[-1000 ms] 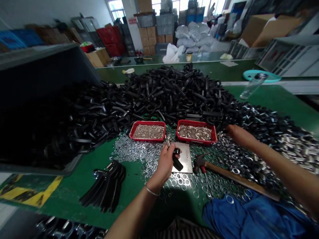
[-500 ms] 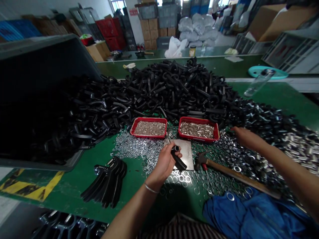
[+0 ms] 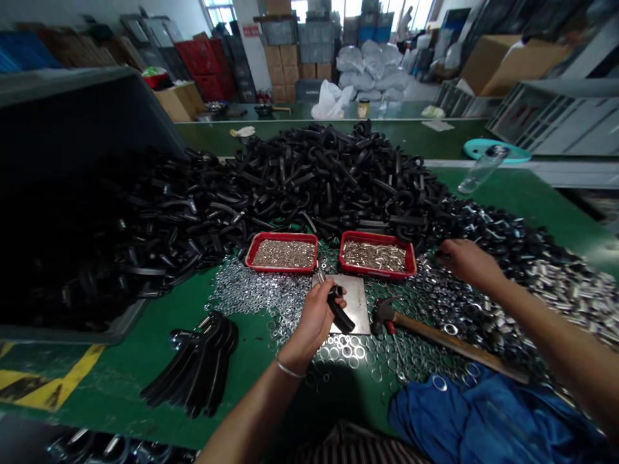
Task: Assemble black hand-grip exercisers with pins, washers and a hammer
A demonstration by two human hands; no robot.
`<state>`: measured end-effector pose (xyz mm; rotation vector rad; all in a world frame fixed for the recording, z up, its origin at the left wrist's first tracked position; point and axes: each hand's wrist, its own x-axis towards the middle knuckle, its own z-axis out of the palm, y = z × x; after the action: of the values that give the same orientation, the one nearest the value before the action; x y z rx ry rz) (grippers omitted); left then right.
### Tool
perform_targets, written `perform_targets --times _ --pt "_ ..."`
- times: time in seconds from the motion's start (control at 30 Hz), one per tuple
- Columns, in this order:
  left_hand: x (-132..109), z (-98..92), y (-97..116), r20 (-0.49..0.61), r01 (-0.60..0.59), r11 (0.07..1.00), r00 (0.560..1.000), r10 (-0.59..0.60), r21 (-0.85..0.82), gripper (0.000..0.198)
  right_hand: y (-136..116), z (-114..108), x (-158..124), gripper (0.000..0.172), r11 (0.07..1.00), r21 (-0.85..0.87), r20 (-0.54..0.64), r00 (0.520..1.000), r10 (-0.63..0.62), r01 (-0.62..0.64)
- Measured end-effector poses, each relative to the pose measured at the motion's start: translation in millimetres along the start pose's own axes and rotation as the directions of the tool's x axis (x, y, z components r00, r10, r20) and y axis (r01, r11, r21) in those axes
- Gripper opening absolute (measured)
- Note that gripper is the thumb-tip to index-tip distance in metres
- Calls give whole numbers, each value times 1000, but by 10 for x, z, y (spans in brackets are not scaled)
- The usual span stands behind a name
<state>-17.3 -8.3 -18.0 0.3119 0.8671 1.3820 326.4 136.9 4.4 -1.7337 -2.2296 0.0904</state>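
My left hand (image 3: 316, 314) is closed round a curved black handle (image 3: 342, 314) with a ring-shaped end. A ribbed metal piece (image 3: 321, 276), like a spring or screw, sticks up by the thumb. The handle is above a square metal plate (image 3: 356, 301). My right hand (image 3: 468, 261) is at the left edge of a heap of small dark parts (image 3: 503, 232), its fingers curled together. Something dark shows at the fingertips, too small to name. Two red trays are in front of my hands: the left tray (image 3: 247, 260) holds tiny metal pieces, the right tray (image 3: 413, 265) small metal pins.
A hammer (image 3: 449, 338) lies right of the plate among scattered metal rings (image 3: 345, 348). Finished-looking black handles (image 3: 196, 367) lie bunched at left. Behind is a big pile of black handles (image 3: 329, 167), beside a tipped grey crate (image 3: 130, 328). Blue cloth (image 3: 488, 419) lies front right.
The view has shifted a little, so the table appears further left. My right hand's fingers are now more curled at the dark heap. My left hand keeps its hold on the handle.
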Motion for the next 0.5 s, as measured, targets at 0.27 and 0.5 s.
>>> perform_targets --times 0.27,0.5 --pt "28 98 -33 20 11 1000 1000 -12 13 32 -1650 21 -706 31 517 852 110 994 -28 -79" --pt "-36 40 -40 -21 -93 974 995 100 208 29 -2047 385 -866 17 697 693 -1 966 -258 187"
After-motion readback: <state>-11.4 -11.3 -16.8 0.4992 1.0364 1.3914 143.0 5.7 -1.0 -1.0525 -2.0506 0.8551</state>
